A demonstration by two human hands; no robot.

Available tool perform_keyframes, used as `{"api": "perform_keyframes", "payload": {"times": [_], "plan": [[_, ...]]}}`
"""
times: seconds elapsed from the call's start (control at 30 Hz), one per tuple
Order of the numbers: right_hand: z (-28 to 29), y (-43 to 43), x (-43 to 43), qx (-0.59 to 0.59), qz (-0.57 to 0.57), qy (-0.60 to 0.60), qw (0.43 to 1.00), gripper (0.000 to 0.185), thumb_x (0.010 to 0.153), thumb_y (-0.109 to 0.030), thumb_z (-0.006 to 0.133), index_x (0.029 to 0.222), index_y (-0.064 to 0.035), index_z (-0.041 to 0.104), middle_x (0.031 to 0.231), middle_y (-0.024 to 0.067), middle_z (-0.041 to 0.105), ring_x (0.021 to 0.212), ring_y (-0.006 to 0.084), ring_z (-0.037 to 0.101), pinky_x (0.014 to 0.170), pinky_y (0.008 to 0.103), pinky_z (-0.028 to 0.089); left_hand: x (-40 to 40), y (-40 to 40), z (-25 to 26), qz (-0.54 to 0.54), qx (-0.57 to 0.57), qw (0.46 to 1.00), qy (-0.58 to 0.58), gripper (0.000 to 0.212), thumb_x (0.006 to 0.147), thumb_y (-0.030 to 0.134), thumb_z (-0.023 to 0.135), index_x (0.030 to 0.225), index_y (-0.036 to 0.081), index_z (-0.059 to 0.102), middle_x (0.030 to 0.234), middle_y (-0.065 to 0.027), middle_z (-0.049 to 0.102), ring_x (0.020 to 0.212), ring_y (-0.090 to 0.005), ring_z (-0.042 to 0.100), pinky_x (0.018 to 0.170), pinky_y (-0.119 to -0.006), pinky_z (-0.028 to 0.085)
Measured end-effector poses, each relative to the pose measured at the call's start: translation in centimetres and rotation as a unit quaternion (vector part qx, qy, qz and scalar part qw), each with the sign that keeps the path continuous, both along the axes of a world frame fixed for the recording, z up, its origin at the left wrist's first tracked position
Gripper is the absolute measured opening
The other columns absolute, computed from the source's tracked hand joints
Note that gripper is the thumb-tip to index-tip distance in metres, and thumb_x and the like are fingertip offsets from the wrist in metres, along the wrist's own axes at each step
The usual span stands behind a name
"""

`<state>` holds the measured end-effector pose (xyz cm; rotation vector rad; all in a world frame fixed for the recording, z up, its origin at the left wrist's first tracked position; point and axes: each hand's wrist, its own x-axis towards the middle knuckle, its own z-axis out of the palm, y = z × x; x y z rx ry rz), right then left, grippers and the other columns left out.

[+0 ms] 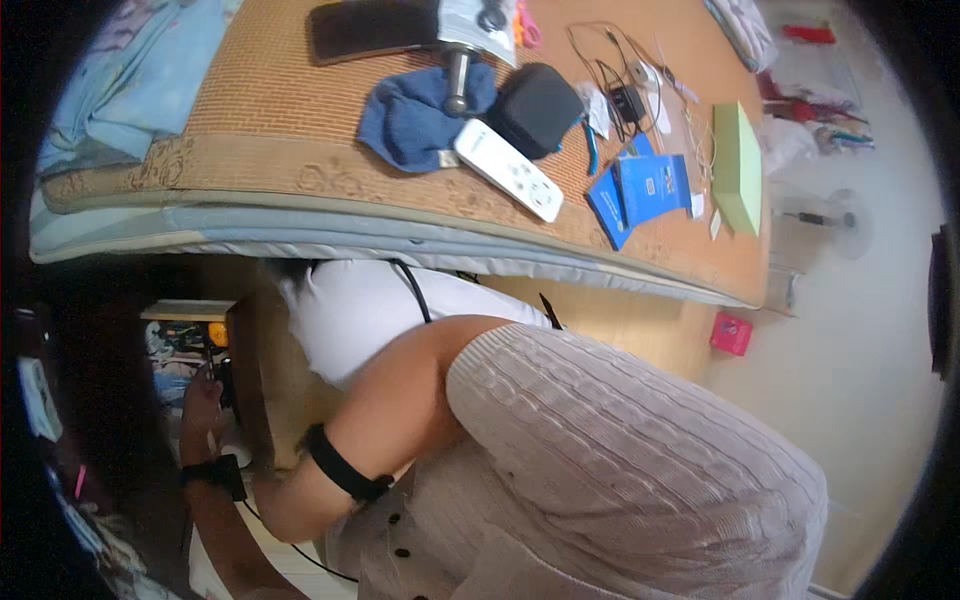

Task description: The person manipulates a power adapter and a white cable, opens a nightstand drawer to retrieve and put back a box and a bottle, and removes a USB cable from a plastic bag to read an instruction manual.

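At the lower left, my left hand (202, 401) reaches into an open drawer (187, 308) beside the bed. Its fingers are by a thin dark item (209, 360); whether they grip it is too small to tell. Cluttered small items fill the drawer, among them an orange round object (217, 334). My right hand (281, 506) is blurred and lies lower, near the drawer's wooden panel (259, 382); its fingers cannot be made out. Black straps (214, 471) circle both wrists, and a thin cable hangs from the left one.
Above is a bed with a woven mat (262, 97). It carries a smartphone (367, 31), a blue cloth (405, 112), a white remote control (510, 171), a black case (538, 109), blue booklets (652, 191), cables (626, 101) and a green box (735, 169). A pink box (731, 334) stands on the floor.
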<state>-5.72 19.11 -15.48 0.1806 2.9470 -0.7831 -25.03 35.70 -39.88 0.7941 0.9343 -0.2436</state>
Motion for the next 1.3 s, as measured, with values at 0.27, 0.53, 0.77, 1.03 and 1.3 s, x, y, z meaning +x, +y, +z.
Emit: {"api": "perform_keyframes", "payload": {"times": [0.27, 0.53, 0.77, 1.03, 1.3], "plan": [[10.2, -3.4, 12.0, -0.167, -0.206, 0.15, 0.952, 0.015, 0.075, -0.016, 0.052, 0.083, -0.0039, 0.057, 0.08, 0.012, 0.06, 0.076, 0.0308, 0.059, 0.064, 0.0417, 0.046, 8.9, -8.4, 23.8, -0.173, 0.5, 0.83, 0.179, 0.029, 0.084, 0.008, 0.048, 0.109, -0.006, 0.048, 0.082, -0.0109, 0.057, 0.075, -0.0175, 0.054, 0.07, -0.028, 0.043], [9.8, -14.8, 35.6, -0.135, -0.549, 0.22, 0.795, 0.024, 0.077, -0.015, 0.051, 0.098, -0.0033, 0.056, 0.088, 0.0147, 0.059, 0.081, 0.029, 0.057, 0.072, 0.0373, 0.045, 12.6, -15.5, 26.7, -0.079, 0.454, 0.874, 0.156, 0.03, 0.084, 0.014, 0.052, 0.11, -0.003, 0.049, 0.081, -0.0034, 0.053, 0.073, -0.0104, 0.048, 0.068, -0.023, 0.041], [9.6, -25.4, 44.5, -0.112, -0.736, 0.241, 0.623, 0.018, 0.08, -0.011, 0.05, 0.094, -0.0014, 0.057, 0.084, 0.0149, 0.06, 0.078, 0.0287, 0.058, 0.069, 0.0345, 0.046, 21.2, -18.5, 30.3, -0.107, 0.496, 0.853, 0.123, 0.029, 0.084, 0.012, 0.053, 0.108, -0.003, 0.051, 0.084, -0.0035, 0.055, 0.075, -0.0106, 0.051, 0.069, -0.023, 0.042], [8.8, -27.0, 45.2, -0.123, -0.705, 0.231, 0.659, 0.017, 0.08, -0.008, 0.051, 0.094, -0.0011, 0.057, 0.088, 0.0123, 0.06, 0.081, 0.0255, 0.058, 0.072, 0.0323, 0.046, 27.0, -21.0, 32.3, -0.118, 0.525, 0.839, 0.078, 0.028, 0.083, 0.009, 0.053, 0.109, -0.001, 0.051, 0.087, -0.0048, 0.057, 0.078, -0.0101, 0.053, 0.072, -0.022, 0.043], [7.9, -25.7, 45.9, -0.136, -0.69, 0.233, 0.672, 0.018, 0.08, -0.013, 0.05, 0.093, -0.0014, 0.057, 0.088, 0.0147, 0.06, 0.08, 0.03, 0.057, 0.071, 0.036, 0.045, 27.7, -22.3, 32.1, -0.094, 0.501, 0.855, 0.098, 0.027, 0.082, 0.007, 0.053, 0.108, 0.0, 0.052, 0.086, -0.0039, 0.058, 0.077, -0.0094, 0.053, 0.071, -0.021, 0.043]]}}
